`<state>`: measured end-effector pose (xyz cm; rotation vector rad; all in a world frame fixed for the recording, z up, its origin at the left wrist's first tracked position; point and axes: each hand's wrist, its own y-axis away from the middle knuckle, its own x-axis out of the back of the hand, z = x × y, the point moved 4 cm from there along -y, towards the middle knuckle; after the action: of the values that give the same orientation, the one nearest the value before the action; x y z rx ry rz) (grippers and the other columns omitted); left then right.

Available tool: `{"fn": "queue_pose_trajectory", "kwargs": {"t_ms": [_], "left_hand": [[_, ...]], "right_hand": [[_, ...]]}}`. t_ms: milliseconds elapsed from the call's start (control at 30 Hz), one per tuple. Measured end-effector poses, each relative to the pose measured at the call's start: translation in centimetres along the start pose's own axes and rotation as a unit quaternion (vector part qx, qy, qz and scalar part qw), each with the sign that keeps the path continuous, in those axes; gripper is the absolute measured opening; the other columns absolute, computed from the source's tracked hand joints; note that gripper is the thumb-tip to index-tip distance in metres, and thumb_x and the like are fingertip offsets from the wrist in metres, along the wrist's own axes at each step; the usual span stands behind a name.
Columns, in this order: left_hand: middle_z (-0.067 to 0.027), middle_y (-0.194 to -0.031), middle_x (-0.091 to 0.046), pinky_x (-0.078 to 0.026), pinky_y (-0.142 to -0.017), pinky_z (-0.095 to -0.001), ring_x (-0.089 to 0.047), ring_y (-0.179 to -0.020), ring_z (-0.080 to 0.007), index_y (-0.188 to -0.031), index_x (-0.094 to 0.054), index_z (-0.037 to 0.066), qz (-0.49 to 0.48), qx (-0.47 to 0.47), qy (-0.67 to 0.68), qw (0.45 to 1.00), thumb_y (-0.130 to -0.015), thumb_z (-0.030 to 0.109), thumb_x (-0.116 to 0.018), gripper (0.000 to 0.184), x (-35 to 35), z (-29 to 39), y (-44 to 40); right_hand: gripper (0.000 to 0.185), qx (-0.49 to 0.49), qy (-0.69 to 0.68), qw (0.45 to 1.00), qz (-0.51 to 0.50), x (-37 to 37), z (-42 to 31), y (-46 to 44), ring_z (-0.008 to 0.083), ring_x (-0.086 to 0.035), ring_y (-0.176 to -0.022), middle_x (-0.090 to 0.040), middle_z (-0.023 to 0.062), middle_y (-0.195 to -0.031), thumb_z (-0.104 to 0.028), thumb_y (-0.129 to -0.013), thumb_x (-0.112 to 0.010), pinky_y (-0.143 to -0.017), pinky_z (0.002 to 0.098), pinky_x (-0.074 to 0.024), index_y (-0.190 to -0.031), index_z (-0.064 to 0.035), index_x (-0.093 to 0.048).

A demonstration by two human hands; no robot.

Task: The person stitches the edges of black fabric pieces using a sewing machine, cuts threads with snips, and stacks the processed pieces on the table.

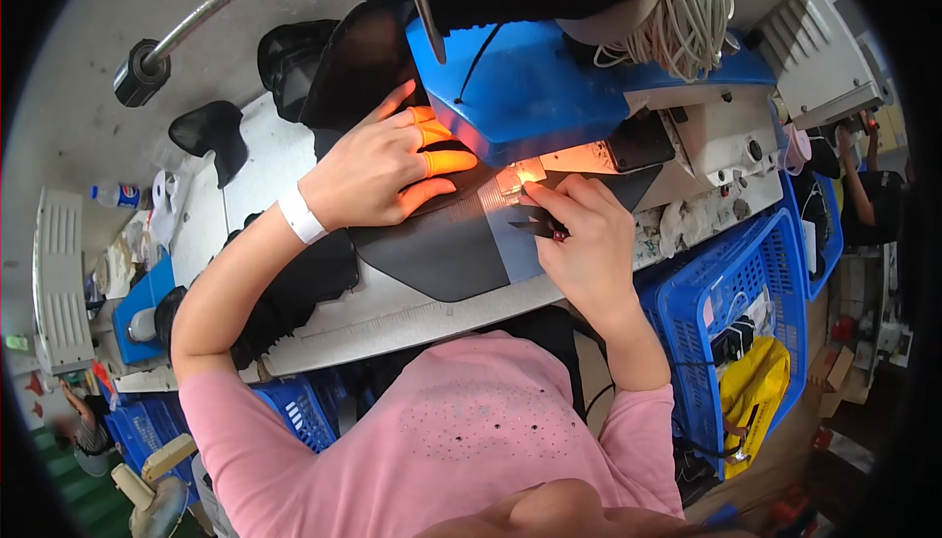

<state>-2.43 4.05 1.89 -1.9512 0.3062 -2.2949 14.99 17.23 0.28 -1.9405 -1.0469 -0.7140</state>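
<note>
My left hand, with orange finger covers on some fingers, lies spread on dark material just left of the blue sewing machine head. Under the machine's lit needle area runs a flat black piece with a grey-blue strip. Close to that light, on the right, my right hand is closed around a small dark tool with a pointed tip and a red part. The thumb and index fingertip reach near the needle area; their exact contact is hard to make out.
Black cut pieces lie at the left and behind my left hand. Blue baskets, one with a yellow bag, stand at the right. A bottle is at the far left. Other people are visible at both edges.
</note>
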Motion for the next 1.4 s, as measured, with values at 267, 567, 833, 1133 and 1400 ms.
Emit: {"fn": "queue_pose_trajectory", "kwargs": {"t_ms": [267, 567, 833, 1133, 1400], "left_hand": [[-0.0099, -0.103, -0.067, -0.032, -0.114, -0.0492, -0.061, -0.106, -0.0262, -0.111, -0.072, 0.018, -0.003, 0.015, -0.038, 0.999, -0.085, 0.030, -0.069, 0.029, -0.4, 0.3, 0.2], [-0.0173, -0.098, -0.061, -0.050, -0.081, -0.0406, -0.057, -0.084, -0.0344, -0.109, -0.072, 0.007, 0.061, 0.115, -0.021, 0.991, -0.086, 0.022, -0.069, 0.028, -0.5, 3.5, 0.1], [-0.0210, -0.106, -0.057, -0.047, -0.082, -0.0429, -0.056, -0.092, -0.0383, -0.118, -0.060, -0.004, 0.034, 0.243, 0.057, 0.968, -0.086, 0.003, -0.059, 0.033, -1.1, 6.7, -0.7], [-0.0221, -0.110, -0.060, -0.050, -0.085, -0.0409, -0.058, -0.099, -0.0410, -0.117, -0.060, -0.004, -0.092, 0.201, 0.129, 0.967, -0.069, -0.013, -0.047, 0.051, 0.2, 5.4, 0.3], [-0.0125, -0.112, -0.059, -0.033, -0.105, -0.0586, -0.056, -0.102, -0.0267, -0.132, -0.058, 0.007, -0.169, 0.049, -0.157, 0.972, -0.083, 0.014, -0.061, 0.049, 1.6, 6.3, 0.0]], "right_hand": [[0.034, 0.017, -0.019, 1.000, 0.005, 0.2, 0.1, 0.4, 0.0240, -0.056, -0.079, -0.058, 0.0031, -0.084, 0.001, -0.061, -0.062, -0.066, 0.0385, -0.0498, -0.092, -0.0080, -0.072], [0.033, 0.023, -0.035, 0.999, 0.016, 0.7, 0.0, 0.6, 0.0241, -0.056, -0.076, -0.057, 0.0035, -0.081, 0.002, -0.061, -0.062, -0.064, 0.0380, -0.0489, -0.090, -0.0080, -0.072], [0.039, 0.138, -0.043, 0.989, -0.027, 0.2, -1.3, 1.3, 0.0220, -0.055, -0.076, -0.054, 0.0035, -0.080, 0.000, -0.062, -0.067, -0.057, 0.0347, -0.0498, -0.100, -0.0077, -0.070], [0.038, 0.194, 0.005, 0.981, 0.019, -0.5, -1.2, 1.1, 0.0193, -0.057, -0.074, -0.057, 0.0015, -0.078, -0.003, -0.057, -0.063, -0.056, 0.0311, -0.0513, -0.094, -0.0086, -0.070], [0.038, 0.174, 0.005, 0.983, 0.058, -0.9, -0.1, 0.1, 0.0200, -0.060, -0.077, -0.060, 0.0017, -0.081, -0.003, -0.057, -0.064, -0.058, 0.0321, -0.0527, -0.094, -0.0078, -0.070]]}}
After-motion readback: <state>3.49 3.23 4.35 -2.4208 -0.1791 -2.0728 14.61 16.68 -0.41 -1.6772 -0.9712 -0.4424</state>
